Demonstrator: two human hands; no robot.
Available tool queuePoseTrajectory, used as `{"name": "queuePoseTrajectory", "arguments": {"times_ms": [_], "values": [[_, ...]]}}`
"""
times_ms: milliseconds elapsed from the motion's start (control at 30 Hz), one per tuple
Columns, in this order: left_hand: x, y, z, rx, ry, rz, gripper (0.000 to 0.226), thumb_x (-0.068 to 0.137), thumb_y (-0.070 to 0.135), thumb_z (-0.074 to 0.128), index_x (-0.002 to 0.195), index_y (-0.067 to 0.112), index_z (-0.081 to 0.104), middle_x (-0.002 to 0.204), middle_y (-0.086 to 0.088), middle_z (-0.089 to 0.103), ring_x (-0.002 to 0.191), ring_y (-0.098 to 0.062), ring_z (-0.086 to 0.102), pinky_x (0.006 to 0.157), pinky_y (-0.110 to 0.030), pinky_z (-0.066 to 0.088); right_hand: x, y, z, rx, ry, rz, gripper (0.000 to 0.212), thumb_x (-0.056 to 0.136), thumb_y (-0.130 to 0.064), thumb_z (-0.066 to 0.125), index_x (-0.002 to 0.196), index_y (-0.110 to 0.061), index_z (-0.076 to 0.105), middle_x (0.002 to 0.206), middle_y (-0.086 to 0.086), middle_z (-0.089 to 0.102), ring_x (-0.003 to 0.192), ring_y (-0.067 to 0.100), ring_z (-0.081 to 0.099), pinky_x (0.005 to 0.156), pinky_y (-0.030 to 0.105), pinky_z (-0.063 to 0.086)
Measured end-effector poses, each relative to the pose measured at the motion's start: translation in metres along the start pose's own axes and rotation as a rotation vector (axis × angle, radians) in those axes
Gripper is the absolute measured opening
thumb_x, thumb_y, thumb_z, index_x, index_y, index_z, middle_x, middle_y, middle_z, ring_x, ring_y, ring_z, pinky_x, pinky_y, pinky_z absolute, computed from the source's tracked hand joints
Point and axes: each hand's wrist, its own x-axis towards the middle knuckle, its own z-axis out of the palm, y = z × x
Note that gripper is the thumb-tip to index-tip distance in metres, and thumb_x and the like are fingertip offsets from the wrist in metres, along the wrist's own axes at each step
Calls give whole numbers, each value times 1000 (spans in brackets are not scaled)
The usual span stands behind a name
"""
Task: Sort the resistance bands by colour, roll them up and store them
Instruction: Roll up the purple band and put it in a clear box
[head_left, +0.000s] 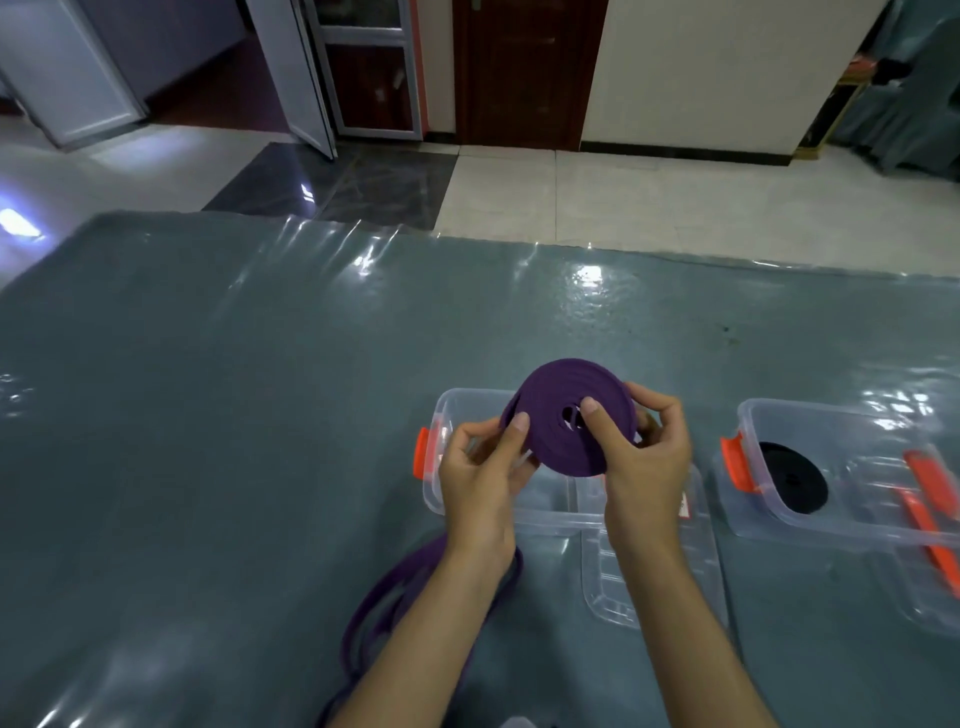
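- Holding a rolled purple band (558, 415) up in the air above the counter (208, 415), the person is gripping it with both hands.
- Left hand (480, 467) is pinching the roll's left edge, thumb on the front face, likely keeping the outer turn from springing loose.
- Right hand (644, 452) is clamping the right side, thumb pressing near the coil's small open centre and fingers wrapping behind, probably keeping the turns tight.
- A loose length of purple band (395, 597) is lying on the counter under the left forearm; whether it is joined to the roll cannot be told.
- Directly beneath the roll, a clear plastic box (452, 415) with an orange latch is sitting open, seemingly waiting for the purple roll.
- To the right, well apart, a second clear box (769, 415) is holding a rolled black band (792, 478), suggesting one colour per box.
- Clear lids (613, 582) are lying nearer the person; an orange-clipped one is overlapping the right box.
- A small red-and-white label (684, 505) is showing on the nearer box, its writing too small to read.
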Motion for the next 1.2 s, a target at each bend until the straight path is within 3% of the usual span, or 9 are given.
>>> {"name": "queuePoseTrajectory", "arguments": {"times_ms": [133,300,500,633,767,900,967,1100,1200], "values": [[15,-6,-3,43,-36,-116,23,96,10,75,115,14,63,111,-17,79,102,-32,78,81,-43,65,14,25,1,-7,41,75,36,81,-20,89,107,-30,67,102,-2,76,97,18,76,77,30,63],[55,-12,-14,184,66,-178,24,93,5,77,113,14,69,96,1,82,84,-22,80,72,-38,66,40,62,-13,-149,-48,263,33,73,-24,95,87,-29,66,91,3,76,86,25,78,65,37,64],[108,-42,-31,458,60,-281,21,93,2,77,109,12,67,109,-16,76,88,-27,77,61,-29,63,58,112,-29,-472,-303,471,41,91,-14,81,118,-32,55,104,15,74,89,32,75,75,56,65],[142,-72,-42,642,97,-354,20,94,0,76,102,15,66,107,-14,74,86,-27,74,66,-37,64,71,134,-25,-641,-458,610,47,92,-20,80,126,-25,47,117,8,67,101,28,70,76,43,62],[172,-99,-50,791,157,-401,22,92,-3,76,106,12,67,112,-23,75,87,-30,71,74,-43,63,85,153,-16,-729,-551,710,40,93,-21,77,128,-13,58,106,1,69,85,16,65,51,20,46],[194,-115,-56,935,192,-382,26,90,-5,76,114,6,72,114,-24,75,98,-31,71,94,-47,61,95,170,-7,-817,-659,727,23,94,-22,74,116,-18,71,106,4,74,76,5,62,48,17,43],[203,-119,-59,980,202,-379,30,90,-5,77,118,3,72,115,-24,75,97,-29,70,94,-45,61,100,176,-2,-832,-689,746,15,94,-20,73,109,-23,69,102,0,71,74,1,59,50,16,43],[212,-127,-68,1069,207,-386,32,87,0,82,118,4,75,116,-19,77,104,-31,73,94,-40,60,104,190,0,-920,-742,788,18,94,-18,69,111,-11,73,101,7,70,78,16,63,60,25,44],[212,-131,-74,1112,207,-382,35,86,7,85,121,9,77,118,-12,78,110,-28,73,94,-34,58,106,198,-3,-952,-733,794,21,95,-20,68,111,-9,74,99,9,70,77,17,61,56,23,42]]}}
